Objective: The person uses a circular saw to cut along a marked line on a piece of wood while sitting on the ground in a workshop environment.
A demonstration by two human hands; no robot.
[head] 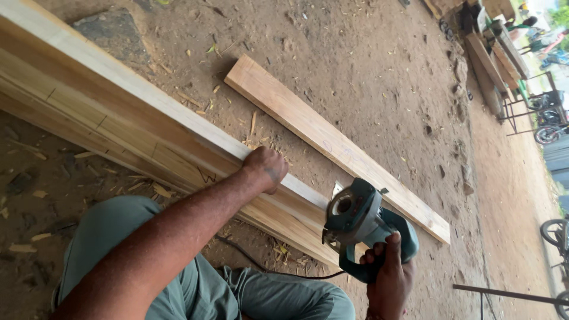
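Bare dirt ground (379, 71), strewn with wood chips and shavings, serves as the work floor in an open yard.

At the near end of a long stack of pale wooden planks (118, 118), a teal hand-held power saw (361, 228) sits against the top edge, its round blade guard turned toward the wood. The right hand (388, 275) is wrapped tight around the saw's rear handle, thumb over the top, seemingly to keep the tool steady on the narrow edge. A black power cord (278, 271) trails from under that hand back toward the knee.

Ahead of the saw along the same planks, the left hand (267, 169) is curled down over the top edge, fingers gripping the far side; the arm is stretched out straight, which looks like a way of pinning the stack so it does not shift. Pencil marks show on the plank face just below this hand.

Beyond the left hand, a single loose board (332, 142) lies flat on the dirt, apart from the stack. Grey-green trousers (195, 284) cover the bent legs near both arms. Far past the right hand stand stacked timber (495, 59) and bicycle wheels (554, 231).
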